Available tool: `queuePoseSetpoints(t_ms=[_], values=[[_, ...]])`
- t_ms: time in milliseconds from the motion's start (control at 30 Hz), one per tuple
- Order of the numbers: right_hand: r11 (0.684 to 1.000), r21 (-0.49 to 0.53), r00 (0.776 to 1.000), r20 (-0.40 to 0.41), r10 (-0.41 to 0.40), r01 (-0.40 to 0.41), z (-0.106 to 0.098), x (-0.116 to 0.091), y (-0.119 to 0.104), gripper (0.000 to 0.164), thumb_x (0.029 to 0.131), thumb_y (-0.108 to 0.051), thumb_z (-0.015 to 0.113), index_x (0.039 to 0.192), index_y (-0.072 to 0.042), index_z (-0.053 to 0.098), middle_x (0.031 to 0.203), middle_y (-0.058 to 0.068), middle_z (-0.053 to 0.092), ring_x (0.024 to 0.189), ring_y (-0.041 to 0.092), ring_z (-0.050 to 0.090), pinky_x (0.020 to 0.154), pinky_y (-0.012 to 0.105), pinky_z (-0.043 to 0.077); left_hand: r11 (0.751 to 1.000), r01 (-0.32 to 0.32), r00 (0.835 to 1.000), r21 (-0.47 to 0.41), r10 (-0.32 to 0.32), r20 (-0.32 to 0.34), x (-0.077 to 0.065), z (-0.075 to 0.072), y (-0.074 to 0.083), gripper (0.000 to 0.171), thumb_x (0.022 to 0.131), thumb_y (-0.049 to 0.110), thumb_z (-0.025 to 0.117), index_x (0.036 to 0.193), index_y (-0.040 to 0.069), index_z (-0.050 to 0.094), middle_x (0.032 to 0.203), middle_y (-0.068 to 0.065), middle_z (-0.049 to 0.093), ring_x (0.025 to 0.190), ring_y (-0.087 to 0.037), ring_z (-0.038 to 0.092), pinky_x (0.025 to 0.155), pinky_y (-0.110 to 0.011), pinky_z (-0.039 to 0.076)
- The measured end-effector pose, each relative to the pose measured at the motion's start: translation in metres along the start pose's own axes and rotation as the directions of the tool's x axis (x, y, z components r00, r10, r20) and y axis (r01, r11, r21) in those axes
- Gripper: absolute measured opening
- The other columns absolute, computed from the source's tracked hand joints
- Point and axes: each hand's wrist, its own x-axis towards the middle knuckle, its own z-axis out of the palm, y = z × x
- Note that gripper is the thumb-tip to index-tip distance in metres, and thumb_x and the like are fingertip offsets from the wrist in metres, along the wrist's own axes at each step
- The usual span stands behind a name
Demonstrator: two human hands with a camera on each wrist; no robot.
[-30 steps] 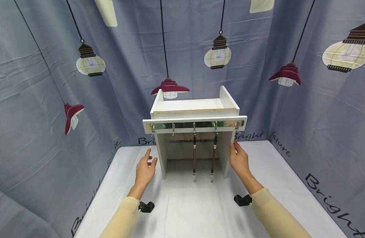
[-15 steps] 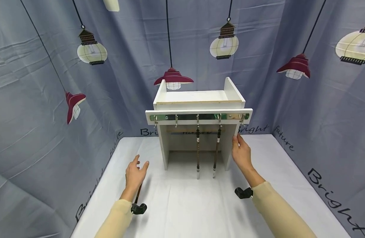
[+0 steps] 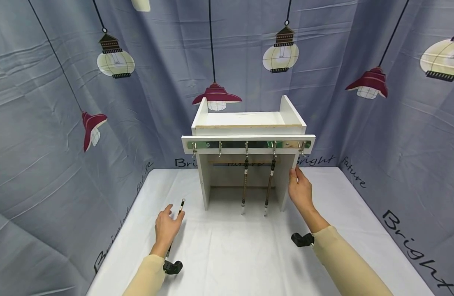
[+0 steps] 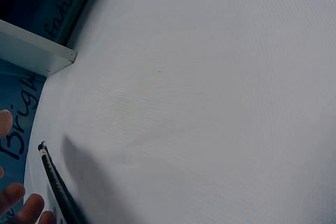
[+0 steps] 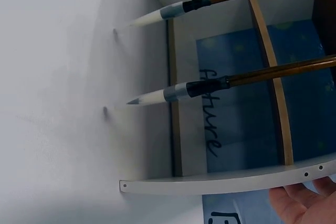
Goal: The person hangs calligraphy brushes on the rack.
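A white wooden rack (image 3: 249, 130) with a row of metal hooks stands on the table. Two calligraphy brushes, the nearer-left one (image 3: 245, 181) and the right one (image 3: 270, 181), hang tips down from its hooks. My right hand (image 3: 302, 191) grips the rack's right side panel; the right wrist view shows fingers (image 5: 294, 203) at its edge. Left of the rack, my left hand (image 3: 167, 228) hovers with spread, loosely bent fingers. Another brush (image 4: 52, 174) runs beneath that hand, its looped end (image 3: 183, 200) showing past the thumb; whether they touch I cannot tell.
A white cloth (image 3: 227, 263) covers the table. Grey-blue curtains (image 3: 156, 102) printed with lamps and lettering surround it on the left, back and right. The rack has an upper shelf (image 3: 245, 118) with raised sides.
My left hand has drawn back from beside the rack, toward me and leftward. The brush under it has come into sight. The left hanging brush swings slightly. My right hand stays on the rack.
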Motion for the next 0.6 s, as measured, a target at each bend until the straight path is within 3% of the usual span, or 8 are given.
queuePoseSetpoints(t_ms=[333, 600], values=[[1.000, -0.007, 1.000, -0.016, 0.002, -0.002, -0.002, 0.001, -0.002, 0.064, 0.113, -0.043, 0.031, 0.157, 0.002, 0.038, 0.154, 0.030, 0.045, 0.142, 0.049, 0.045, 0.117, 0.062, 0.037, 0.998, -0.006, 1.000, 0.060, 0.007, -0.015, 0.002, 0.010, -0.005, 0.060, 0.092, 0.028, 0.075, 0.140, -0.003, 0.058, 0.120, -0.031, 0.065, 0.109, -0.048, 0.063, 0.093, -0.060, 0.050], [0.999, -0.017, 1.000, -0.003, 0.027, -0.027, -0.003, -0.002, -0.004, 0.061, 0.113, -0.042, 0.032, 0.157, 0.001, 0.040, 0.151, 0.031, 0.049, 0.141, 0.049, 0.046, 0.115, 0.062, 0.038, 0.995, -0.006, 1.000, 0.101, 0.005, 0.005, 0.001, 0.016, -0.012, 0.056, 0.091, 0.023, 0.073, 0.138, -0.006, 0.060, 0.103, -0.026, 0.065, 0.094, -0.040, 0.063, 0.082, -0.055, 0.051]])
